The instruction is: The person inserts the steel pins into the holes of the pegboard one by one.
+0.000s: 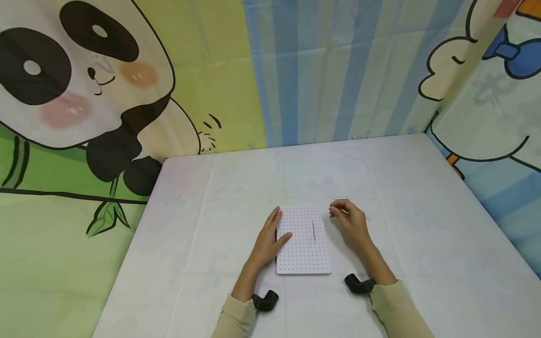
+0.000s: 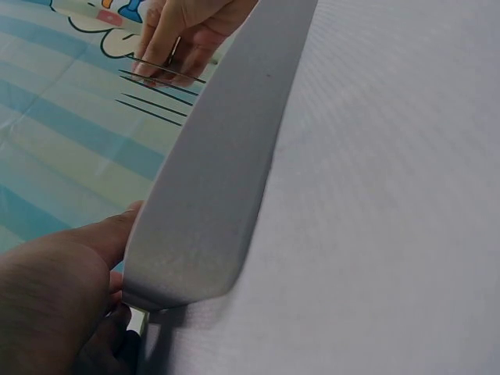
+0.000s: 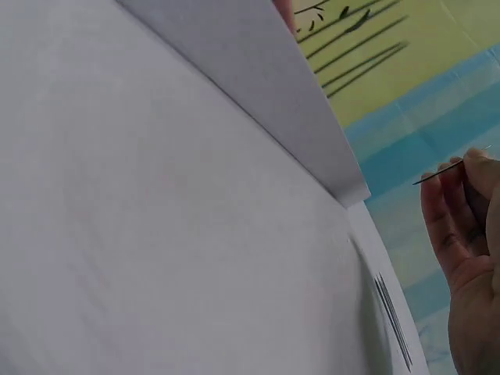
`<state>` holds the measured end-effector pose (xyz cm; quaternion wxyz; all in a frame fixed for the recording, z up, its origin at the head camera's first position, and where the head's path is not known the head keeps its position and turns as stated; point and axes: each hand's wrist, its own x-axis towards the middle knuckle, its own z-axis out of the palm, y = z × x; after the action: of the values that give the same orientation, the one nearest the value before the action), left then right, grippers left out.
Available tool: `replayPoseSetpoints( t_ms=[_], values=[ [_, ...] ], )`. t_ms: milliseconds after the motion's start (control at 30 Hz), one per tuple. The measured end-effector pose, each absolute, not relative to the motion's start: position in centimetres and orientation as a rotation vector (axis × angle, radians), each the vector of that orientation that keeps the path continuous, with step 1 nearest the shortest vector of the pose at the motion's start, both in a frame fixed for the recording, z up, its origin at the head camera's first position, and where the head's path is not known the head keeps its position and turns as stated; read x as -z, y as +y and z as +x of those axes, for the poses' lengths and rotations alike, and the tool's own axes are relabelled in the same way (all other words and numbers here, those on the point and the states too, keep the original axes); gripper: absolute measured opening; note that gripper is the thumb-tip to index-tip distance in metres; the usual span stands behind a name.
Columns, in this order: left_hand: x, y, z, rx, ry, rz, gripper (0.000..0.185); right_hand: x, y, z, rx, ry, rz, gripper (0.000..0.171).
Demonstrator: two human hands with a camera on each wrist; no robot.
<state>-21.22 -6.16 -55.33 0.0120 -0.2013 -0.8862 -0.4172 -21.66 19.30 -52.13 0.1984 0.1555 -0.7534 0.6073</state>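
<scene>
A white pegboard [image 1: 302,253] with rows of small holes lies flat on the table. My left hand [image 1: 267,239] rests along its left edge, fingers straight and thumb over the top face. Several thin dark metal pins [image 2: 160,101] stand in a row on the board, seen from the side in both wrist views. To the right of the board's far corner, my right hand [image 1: 350,220] pinches one thin metal pin [image 3: 437,173] between thumb and fingertips. More loose pins [image 3: 393,322] lie side by side on the table near that hand.
A white cloth covers the table [image 1: 228,188]. Behind it hangs a cartoon-printed curtain [image 1: 321,70], with a panda at left and blue stripes in the middle. Each wrist wears a black camera mount [image 1: 359,284].
</scene>
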Motion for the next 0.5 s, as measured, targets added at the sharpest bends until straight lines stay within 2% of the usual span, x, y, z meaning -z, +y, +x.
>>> replayPoseSetpoints(
  t_ms=[167,500],
  values=[
    [55.3,-6.2,-21.2,1.299,-2.762,-0.627,0.07,50.9,17.4,-21.1,-1.686,-2.116,0.554,0.011],
    [55.2,-6.1,-21.2,1.279,-2.772,-0.617,0.071,51.1,16.0,-21.2,-1.572,-2.158,0.696,0.016]
  ],
)
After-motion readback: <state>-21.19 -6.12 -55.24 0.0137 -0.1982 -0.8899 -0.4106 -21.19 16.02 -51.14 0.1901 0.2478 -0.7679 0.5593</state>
